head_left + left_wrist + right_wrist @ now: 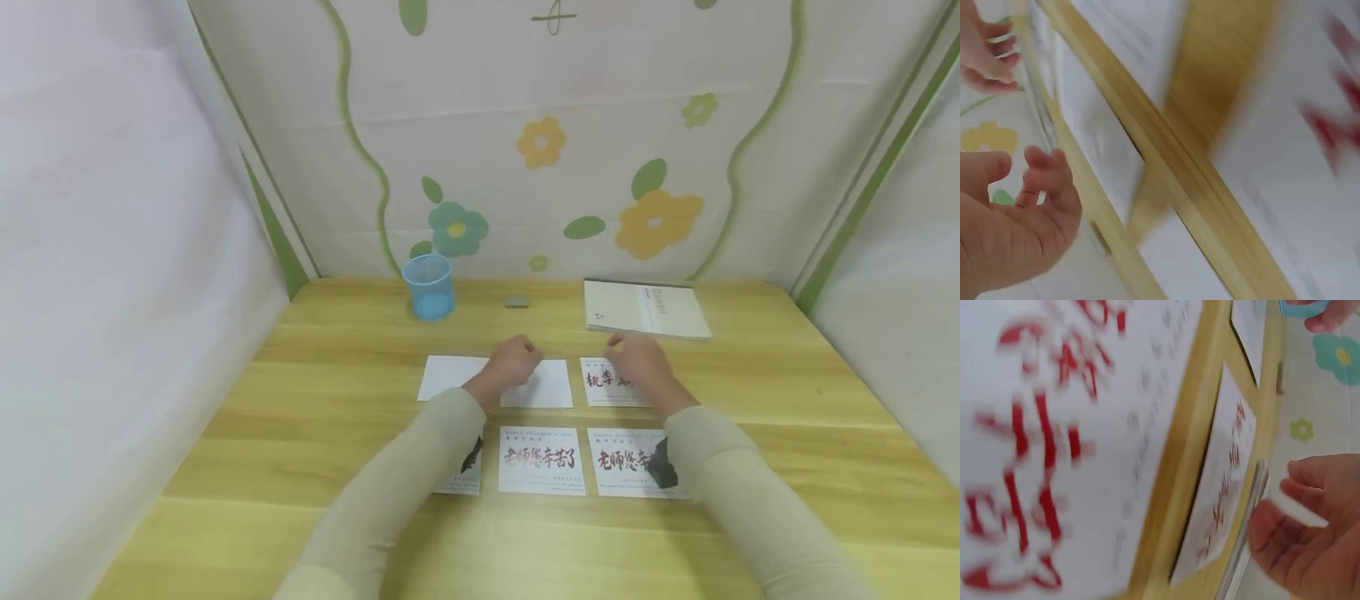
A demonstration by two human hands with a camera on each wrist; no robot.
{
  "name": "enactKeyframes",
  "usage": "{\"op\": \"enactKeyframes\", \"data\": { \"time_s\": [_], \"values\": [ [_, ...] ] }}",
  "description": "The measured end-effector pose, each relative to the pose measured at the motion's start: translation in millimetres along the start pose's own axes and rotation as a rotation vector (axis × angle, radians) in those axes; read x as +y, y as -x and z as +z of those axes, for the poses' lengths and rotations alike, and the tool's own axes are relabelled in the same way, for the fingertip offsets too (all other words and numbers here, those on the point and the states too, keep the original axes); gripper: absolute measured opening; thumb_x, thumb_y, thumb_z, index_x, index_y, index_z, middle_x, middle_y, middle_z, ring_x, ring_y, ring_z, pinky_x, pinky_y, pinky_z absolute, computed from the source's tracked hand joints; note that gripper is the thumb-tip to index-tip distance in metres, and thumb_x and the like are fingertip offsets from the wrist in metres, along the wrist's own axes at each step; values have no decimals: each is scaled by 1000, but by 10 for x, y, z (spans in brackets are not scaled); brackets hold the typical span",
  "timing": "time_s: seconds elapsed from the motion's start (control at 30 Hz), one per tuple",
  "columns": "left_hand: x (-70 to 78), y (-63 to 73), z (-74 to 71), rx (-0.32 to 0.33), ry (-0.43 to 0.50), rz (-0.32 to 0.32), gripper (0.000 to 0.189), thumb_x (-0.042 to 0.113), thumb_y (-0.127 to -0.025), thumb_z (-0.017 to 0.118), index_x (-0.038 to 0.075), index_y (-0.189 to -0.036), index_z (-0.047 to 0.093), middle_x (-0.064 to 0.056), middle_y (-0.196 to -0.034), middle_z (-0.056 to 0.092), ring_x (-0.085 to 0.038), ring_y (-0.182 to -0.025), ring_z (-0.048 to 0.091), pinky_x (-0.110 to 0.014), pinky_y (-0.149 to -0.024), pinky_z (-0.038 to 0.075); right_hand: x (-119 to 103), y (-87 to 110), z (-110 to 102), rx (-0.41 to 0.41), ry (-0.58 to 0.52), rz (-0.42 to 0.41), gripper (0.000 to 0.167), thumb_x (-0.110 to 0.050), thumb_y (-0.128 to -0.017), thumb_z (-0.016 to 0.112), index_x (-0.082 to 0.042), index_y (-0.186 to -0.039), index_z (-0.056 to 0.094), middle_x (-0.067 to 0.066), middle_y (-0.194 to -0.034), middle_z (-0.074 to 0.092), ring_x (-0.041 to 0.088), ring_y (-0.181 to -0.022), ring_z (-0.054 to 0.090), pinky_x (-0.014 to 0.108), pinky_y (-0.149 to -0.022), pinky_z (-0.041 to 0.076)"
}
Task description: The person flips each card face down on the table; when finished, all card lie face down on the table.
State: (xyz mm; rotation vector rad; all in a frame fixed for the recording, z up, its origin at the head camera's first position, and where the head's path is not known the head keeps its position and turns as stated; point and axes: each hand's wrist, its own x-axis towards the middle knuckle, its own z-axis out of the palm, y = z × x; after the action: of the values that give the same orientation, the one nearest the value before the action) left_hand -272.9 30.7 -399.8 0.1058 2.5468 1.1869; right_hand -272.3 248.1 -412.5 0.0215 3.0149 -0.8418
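My left hand [513, 364] hovers over a blank white card [553, 387] in the middle of the back row. In the left wrist view, its thumb and loosely bent fingers stand apart with nothing between them. My right hand [639, 364] is above the back-right card [598, 392], which bears red Chinese lettering and is partly hidden by the hand. The right wrist view shows this hand's fingers [1304, 487] loosely curled and holding nothing. Another blank card [448, 375] lies at the back left.
Nearer me lie lettered cards: a left one [467, 482] and a right one [626, 485], both partly covered by my sleeves, and a middle one [542, 479]. Farther back stand a blue mesh cup [431, 292], a small grey block [517, 302] and a pale booklet [637, 308].
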Motion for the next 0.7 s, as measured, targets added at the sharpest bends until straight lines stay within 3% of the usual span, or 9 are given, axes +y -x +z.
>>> {"op": "enactKeyframes", "data": {
  "time_s": [0.1, 0.2, 0.33, 0.47, 0.6, 0.7],
  "values": [
    [180, -13, 157, -136, 332, -48, 47, 37, -97, 43, 4, -131, 40, -18, -105, 58, -23, -73, 59, -35, -67, 52, 173, 31, -131, -38, -2, 111, 41, -17, -90, 51, 8, -123, 48, 29, -120, 50, 41, -101, 50, 55, -92, 37],
    [333, -31, 311, -223, 521, -110, 63, 43, -97, 40, 2, -142, 25, -29, -116, 50, -22, -69, 59, -38, -72, 53, 269, 72, -188, -90, -9, 156, 47, -16, -90, 52, 12, -126, 42, 32, -124, 45, 43, -106, 47, 56, -95, 34],
    [418, -56, 426, -231, 621, -178, 69, 47, -96, 37, 7, -147, 15, -39, -130, 36, -19, -61, 57, -34, -64, 54, 261, 86, -161, -148, -25, 167, 53, -19, -89, 54, 12, -129, 38, 32, -124, 45, 40, -102, 50, 53, -93, 38],
    [427, -77, 465, -237, 716, -219, 70, 49, -95, 38, 11, -148, 13, -40, -136, 26, -18, -65, 56, -26, -56, 51, 224, 101, -135, -148, -62, 194, 56, -21, -90, 54, 11, -132, 35, 32, -124, 44, 34, -92, 53, 48, -85, 44],
    [412, -89, 472, -227, 808, -249, 71, 49, -94, 41, 10, -148, 16, -39, -135, 28, -21, -73, 57, -28, -63, 52, 201, 123, -133, -143, -83, 239, 59, -26, -92, 53, 9, -134, 33, 29, -117, 48, 24, -68, 53, 38, -66, 48],
    [407, -97, 477, -193, 857, -263, 69, 47, -93, 43, 8, -146, 22, -33, -127, 39, -19, -75, 56, -28, -67, 51, 160, 150, -159, -168, -104, 245, 67, -37, -92, 51, 9, -136, 30, 31, -123, 45, 28, -74, 55, 36, -65, 48]
  ]
}}
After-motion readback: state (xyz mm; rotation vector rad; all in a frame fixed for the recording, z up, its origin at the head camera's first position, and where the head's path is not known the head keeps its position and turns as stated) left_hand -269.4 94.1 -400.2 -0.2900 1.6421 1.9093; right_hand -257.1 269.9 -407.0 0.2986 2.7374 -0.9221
